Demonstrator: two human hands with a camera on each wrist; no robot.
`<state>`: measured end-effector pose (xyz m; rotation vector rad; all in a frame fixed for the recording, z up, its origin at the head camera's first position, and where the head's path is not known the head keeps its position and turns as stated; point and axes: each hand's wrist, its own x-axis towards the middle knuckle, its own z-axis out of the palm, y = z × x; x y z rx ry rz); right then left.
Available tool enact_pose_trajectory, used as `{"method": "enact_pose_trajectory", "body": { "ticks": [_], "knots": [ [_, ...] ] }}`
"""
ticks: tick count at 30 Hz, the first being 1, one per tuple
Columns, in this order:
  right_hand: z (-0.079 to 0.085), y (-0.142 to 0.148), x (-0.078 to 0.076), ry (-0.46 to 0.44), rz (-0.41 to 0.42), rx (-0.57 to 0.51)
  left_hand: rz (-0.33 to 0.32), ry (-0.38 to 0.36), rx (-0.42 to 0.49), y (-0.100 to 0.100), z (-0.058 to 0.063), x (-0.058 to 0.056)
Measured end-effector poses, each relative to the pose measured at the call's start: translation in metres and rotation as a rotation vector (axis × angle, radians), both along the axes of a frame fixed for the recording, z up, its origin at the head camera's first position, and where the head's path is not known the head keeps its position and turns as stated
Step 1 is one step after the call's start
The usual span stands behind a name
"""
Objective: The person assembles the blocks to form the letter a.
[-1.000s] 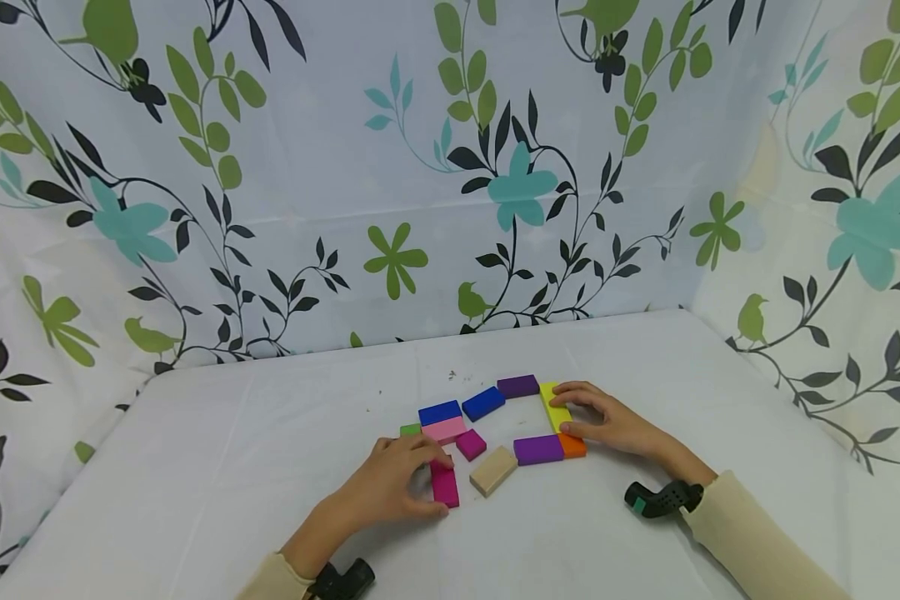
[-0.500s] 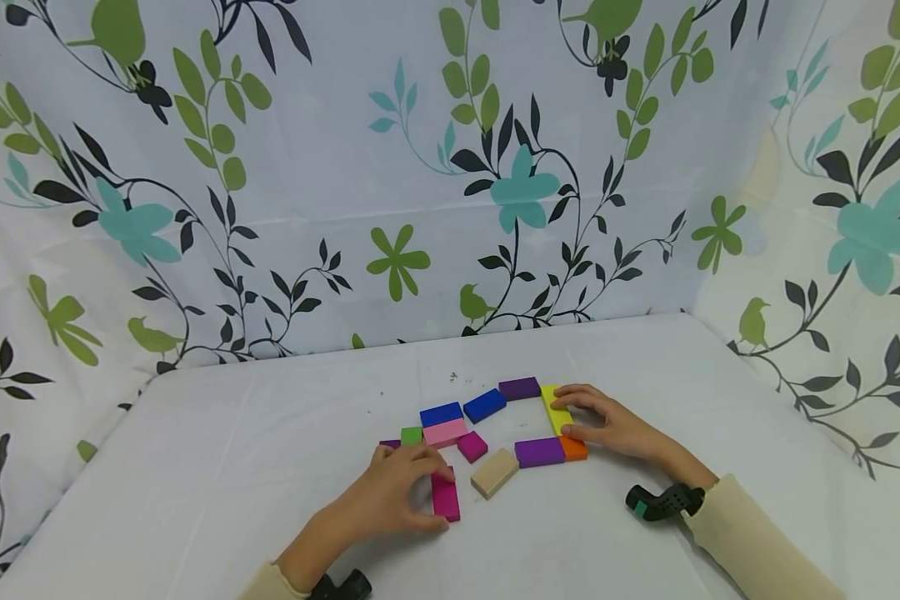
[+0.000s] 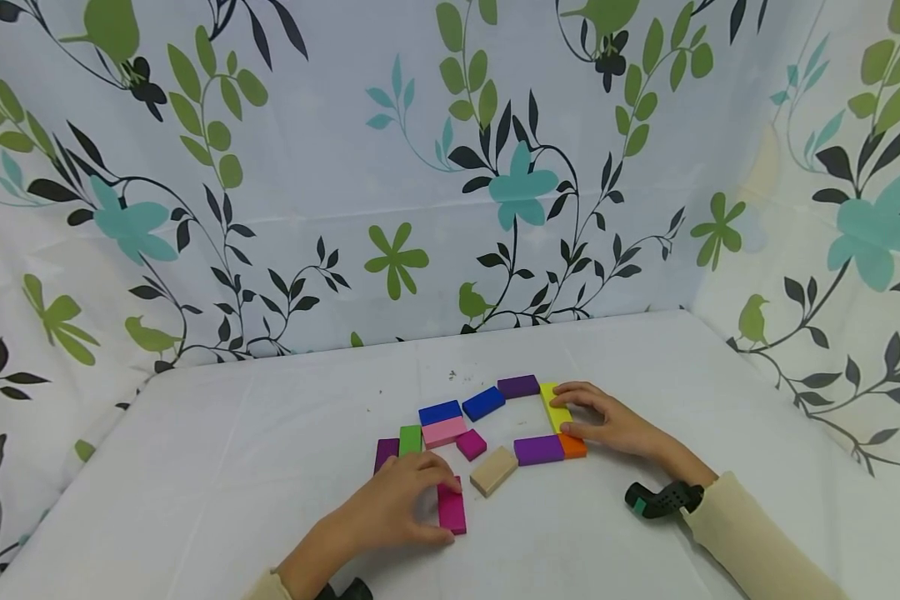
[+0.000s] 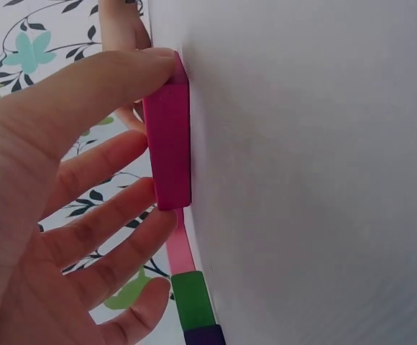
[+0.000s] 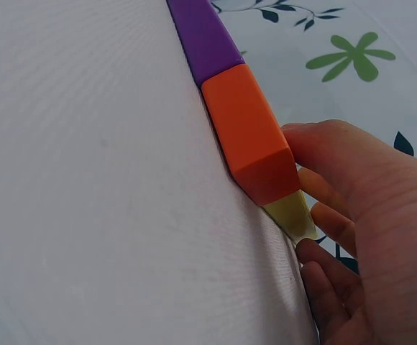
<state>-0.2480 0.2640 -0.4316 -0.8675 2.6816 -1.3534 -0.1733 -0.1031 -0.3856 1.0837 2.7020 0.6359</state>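
In the head view my left hand (image 3: 397,500) holds a magenta block (image 3: 452,510) lengthwise, thumb at its near end and fingertips at the far end. The left wrist view shows the thumb over one end of this magenta block (image 4: 169,147) and fingertips along it. On the right, my right hand (image 3: 607,421) holds a yellow block (image 3: 553,407), with the thumb at its near end and fingers at the far part. An orange block (image 3: 572,447) adjoins the yellow one, and a purple block (image 3: 538,450) abuts the orange.
A plain wooden block (image 3: 493,472) and a small magenta block (image 3: 471,444) lie between the hands. Behind are pink (image 3: 444,431), blue (image 3: 440,412), another blue (image 3: 483,403) and dark purple (image 3: 518,386) blocks. Green (image 3: 410,439) and purple (image 3: 386,453) blocks stand beyond the left hand.
My left hand has drawn the magenta block toward the near edge and slightly right, uncovering the green and purple blocks behind it. My right hand has stayed at the yellow block.
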Motion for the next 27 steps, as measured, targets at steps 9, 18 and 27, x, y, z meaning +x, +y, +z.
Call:
{"method": "enact_pose_trajectory", "body": {
  "ticks": [9,18,27],
  "knots": [
    [0.000,0.000,0.001,-0.006,0.008,-0.009,-0.043,-0.016,0.009,0.003,0.001,0.004],
    [-0.001,0.001,-0.001,-0.001,0.004,-0.004,-0.089,-0.008,0.039,0.010,-0.001,0.011],
    [-0.001,0.002,-0.003,0.000,0.005,-0.001,-0.087,-0.063,0.025,0.017,0.000,0.015]
  ]
}}
